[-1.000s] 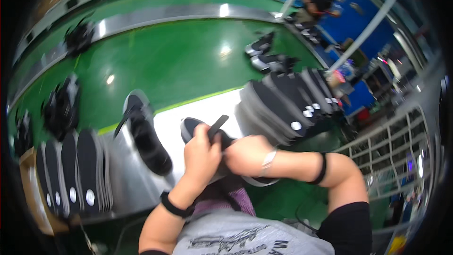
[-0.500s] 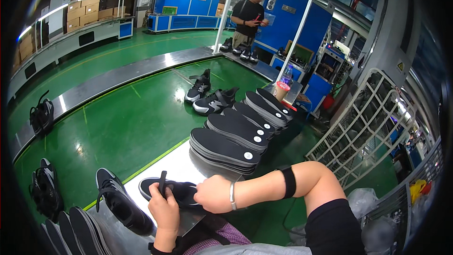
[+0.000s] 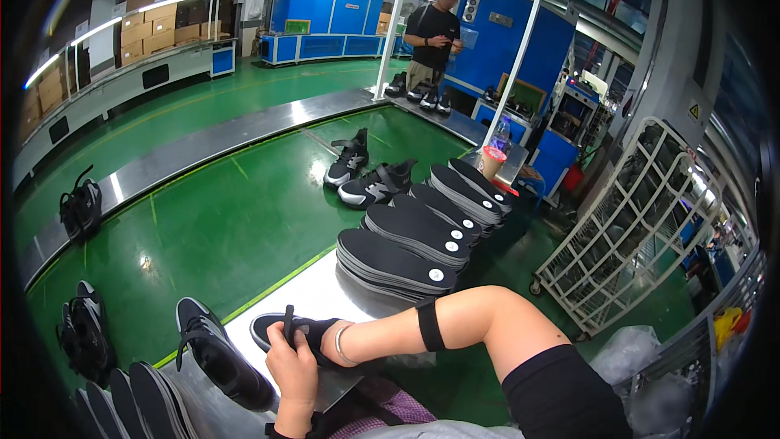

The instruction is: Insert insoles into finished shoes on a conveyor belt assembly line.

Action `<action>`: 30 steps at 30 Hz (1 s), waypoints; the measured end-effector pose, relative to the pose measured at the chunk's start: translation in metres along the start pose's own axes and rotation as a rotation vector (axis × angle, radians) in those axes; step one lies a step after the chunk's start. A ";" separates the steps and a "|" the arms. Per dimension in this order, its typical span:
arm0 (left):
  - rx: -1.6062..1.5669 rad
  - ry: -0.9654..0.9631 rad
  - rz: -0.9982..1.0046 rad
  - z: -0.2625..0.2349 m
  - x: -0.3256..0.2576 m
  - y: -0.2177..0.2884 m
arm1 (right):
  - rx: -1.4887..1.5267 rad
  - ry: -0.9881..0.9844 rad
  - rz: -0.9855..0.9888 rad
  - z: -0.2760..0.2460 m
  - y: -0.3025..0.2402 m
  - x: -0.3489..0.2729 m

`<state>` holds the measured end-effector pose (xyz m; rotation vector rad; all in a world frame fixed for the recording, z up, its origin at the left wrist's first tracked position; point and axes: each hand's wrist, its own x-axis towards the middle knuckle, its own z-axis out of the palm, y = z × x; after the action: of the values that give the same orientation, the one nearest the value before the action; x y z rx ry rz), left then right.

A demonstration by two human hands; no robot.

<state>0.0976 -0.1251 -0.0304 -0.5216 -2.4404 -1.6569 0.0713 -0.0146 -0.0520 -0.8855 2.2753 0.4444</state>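
Clock directions run from the held shoe. The held shoe, dark with a pale-edged sole, is at or just above the near end of the metal bench, toe to about 10 o'clock. Left hand: fingers curled closed on the raised strap, its tip poking up past them; probably held up to keep the shoe's mouth clear and steady the front. Right hand: reaches in from 3 o'clock, mostly hidden at the heel end, seemingly down inside; finger spread and any hold, can't tell.

Second shoe lies just beside at 8–9 o'clock, roughly parallel, likely kept close as the mate. Insole stacks run off from 2 o'clock, pale round marks toward the person, presumably laid that way for easy picking. More insoles at 8 o'clock, within the left hand's reach. Shoe pair sits on the green surface at 1 o'clock, well apart from the hands.
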 end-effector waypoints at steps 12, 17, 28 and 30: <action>0.114 0.002 -0.042 -0.004 -0.002 0.005 | 0.297 -0.132 0.092 -0.040 -0.010 -0.093; 0.166 -0.020 -0.043 -0.004 -0.003 0.013 | 0.365 -0.190 0.076 -0.014 -0.014 -0.097; 0.427 0.122 0.249 -0.062 -0.020 0.018 | 0.550 0.213 0.196 0.002 0.016 -0.102; 0.777 0.071 0.250 -0.102 -0.026 0.010 | 0.861 0.511 0.200 -0.005 0.030 -0.134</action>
<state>0.1181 -0.2205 0.0094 -0.5827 -2.5616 -0.5402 0.1237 0.0679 0.0450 -0.3344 2.6314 -0.7325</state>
